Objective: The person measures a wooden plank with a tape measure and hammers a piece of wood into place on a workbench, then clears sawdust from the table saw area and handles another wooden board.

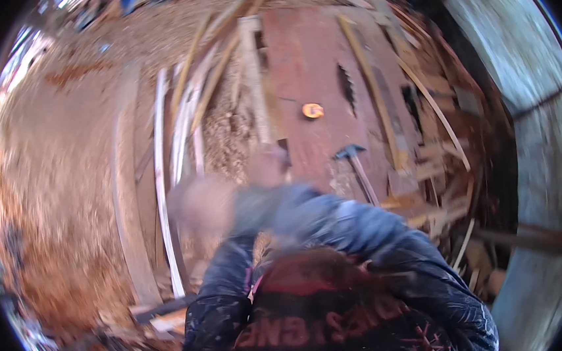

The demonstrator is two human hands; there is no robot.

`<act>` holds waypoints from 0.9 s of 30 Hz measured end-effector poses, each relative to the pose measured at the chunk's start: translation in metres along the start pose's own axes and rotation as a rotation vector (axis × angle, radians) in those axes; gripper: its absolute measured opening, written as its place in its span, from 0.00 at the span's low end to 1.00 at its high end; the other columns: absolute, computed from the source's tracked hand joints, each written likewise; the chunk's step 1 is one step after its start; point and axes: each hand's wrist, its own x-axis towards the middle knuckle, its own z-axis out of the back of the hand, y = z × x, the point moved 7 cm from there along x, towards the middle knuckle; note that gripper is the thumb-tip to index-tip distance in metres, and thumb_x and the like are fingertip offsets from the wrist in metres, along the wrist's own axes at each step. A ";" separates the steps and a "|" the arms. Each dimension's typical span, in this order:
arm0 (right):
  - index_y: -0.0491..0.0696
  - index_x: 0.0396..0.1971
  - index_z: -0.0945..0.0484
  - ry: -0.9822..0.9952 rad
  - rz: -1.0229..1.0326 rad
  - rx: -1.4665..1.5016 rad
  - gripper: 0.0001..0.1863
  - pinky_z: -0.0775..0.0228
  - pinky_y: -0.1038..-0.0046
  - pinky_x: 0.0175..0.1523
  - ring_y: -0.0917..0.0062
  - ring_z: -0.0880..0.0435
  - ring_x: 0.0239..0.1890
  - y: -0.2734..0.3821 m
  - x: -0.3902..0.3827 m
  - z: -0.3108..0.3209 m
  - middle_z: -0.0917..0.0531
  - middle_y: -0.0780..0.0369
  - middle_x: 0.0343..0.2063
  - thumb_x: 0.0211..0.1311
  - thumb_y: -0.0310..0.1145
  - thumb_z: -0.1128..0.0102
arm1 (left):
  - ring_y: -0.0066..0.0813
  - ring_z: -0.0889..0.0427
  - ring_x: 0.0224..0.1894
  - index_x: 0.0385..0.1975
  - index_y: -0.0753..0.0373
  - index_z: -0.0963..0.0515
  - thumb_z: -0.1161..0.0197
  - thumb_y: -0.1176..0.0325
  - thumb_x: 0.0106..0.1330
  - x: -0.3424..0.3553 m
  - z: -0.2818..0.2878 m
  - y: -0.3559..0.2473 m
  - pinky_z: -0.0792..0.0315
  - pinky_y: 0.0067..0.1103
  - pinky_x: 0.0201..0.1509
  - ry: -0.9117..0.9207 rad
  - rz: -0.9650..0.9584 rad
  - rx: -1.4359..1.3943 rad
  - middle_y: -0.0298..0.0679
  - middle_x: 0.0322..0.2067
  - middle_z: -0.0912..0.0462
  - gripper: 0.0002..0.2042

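Note:
My right arm reaches across my front to the left, over my left forearm. At its end my right hand [199, 205] is smeared by motion near long pale wood strips [165, 184], so its fingers cannot be made out. Beyond the crossing sleeves my left hand [268, 166], also blurred, is at the near end of a narrow pale board [255, 78]; whether it grips the board is unclear. A small dark patch shows beside that hand. To the right, a hammer [361, 174] with a blue-grey head and a round yellow tape measure [313, 111] lie on a wide reddish-brown panel [297, 49].
A long plank [129, 200] lies to the left on ground strewn with sawdust and chips. Yellowish battens [373, 89] and a dark jagged opening [347, 90] are on the panel. Scrap wood [436, 170] is piled at right, beside a pale grey sheet [516, 58].

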 end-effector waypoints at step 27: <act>0.51 0.51 0.29 0.001 -1.657 -0.262 0.29 0.29 0.52 0.55 0.51 0.24 0.54 -0.230 -0.604 0.059 0.23 0.50 0.49 0.50 0.44 0.29 | 0.14 0.30 0.19 0.32 0.63 0.25 0.40 0.67 0.71 -0.121 -0.117 0.065 0.37 0.17 0.22 0.339 0.745 -0.157 0.35 0.22 0.19 0.07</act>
